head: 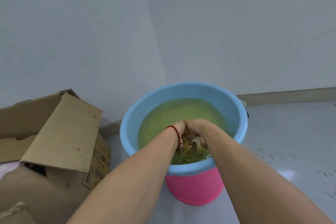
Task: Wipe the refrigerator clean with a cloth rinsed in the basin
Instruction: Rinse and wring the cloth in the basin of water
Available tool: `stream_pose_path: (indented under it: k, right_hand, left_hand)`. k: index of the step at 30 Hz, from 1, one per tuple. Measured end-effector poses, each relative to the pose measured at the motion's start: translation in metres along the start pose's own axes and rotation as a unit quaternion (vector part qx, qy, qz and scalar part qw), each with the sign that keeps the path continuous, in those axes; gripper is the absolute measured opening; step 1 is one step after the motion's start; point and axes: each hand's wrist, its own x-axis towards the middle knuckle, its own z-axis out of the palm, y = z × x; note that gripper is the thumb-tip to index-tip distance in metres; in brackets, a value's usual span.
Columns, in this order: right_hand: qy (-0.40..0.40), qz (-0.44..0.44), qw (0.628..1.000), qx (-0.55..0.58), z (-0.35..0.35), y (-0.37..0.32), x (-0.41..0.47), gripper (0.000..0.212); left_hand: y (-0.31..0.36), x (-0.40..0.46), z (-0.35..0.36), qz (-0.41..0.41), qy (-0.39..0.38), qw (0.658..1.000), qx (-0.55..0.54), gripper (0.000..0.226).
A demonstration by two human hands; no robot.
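fingers of both hands are curling down into the yellow-green water, bunching up a mottled brown and grey wet cloth (191,142) between them; how tightly they are closing is hidden under the surface and the hands' backs.

going from the left: an open brown cardboard box (54,132) with a spotted flap is standing well apart from the hands, near the round light-blue plastic basin (181,94). the left hand (179,127), with a thin red string bracelet (175,131) at the wrist, is gripping the cloth's left side. the right hand (197,126) is touching the left at the knuckles and gripping the cloth's right side. the basin is sitting on top of a pink plastic bucket-like base (194,187), on a pale grey floor (291,132).

risk, as i judge it: the basin is perching on the narrower pink base and the arms are pressing near its front rim, so a hard push or wringing tug may be tipping it and spilling water onto the floor and the cardboard. the refrigerator is not in view.
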Motion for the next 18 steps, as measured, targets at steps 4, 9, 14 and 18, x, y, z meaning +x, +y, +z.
stream_pose_path:
  k: [4,9,14,18]
  right_hand:
    - [0.088,-0.047,0.992,-0.073,-0.011,-0.003,-0.006,0.052]
    - [0.124,-0.045,0.958,-0.255,-0.016,-0.005,-0.005,0.048]
    - [0.024,0.075,0.959,-0.273,0.006,-0.005,0.01,0.059]
    - [-0.073,-0.01,0.989,-0.125,0.012,-0.015,0.007,0.047]
  left_hand:
    - [0.012,-0.005,-0.011,-0.016,0.039,0.997,-0.061,0.041]
    - [-0.003,0.0,-0.04,-0.008,0.146,0.979,0.14,0.049]
    - [-0.005,0.0,-0.036,-0.044,0.133,0.957,0.253,0.042]
    - [0.006,-0.002,-0.015,-0.052,0.065,0.995,0.047,0.038]
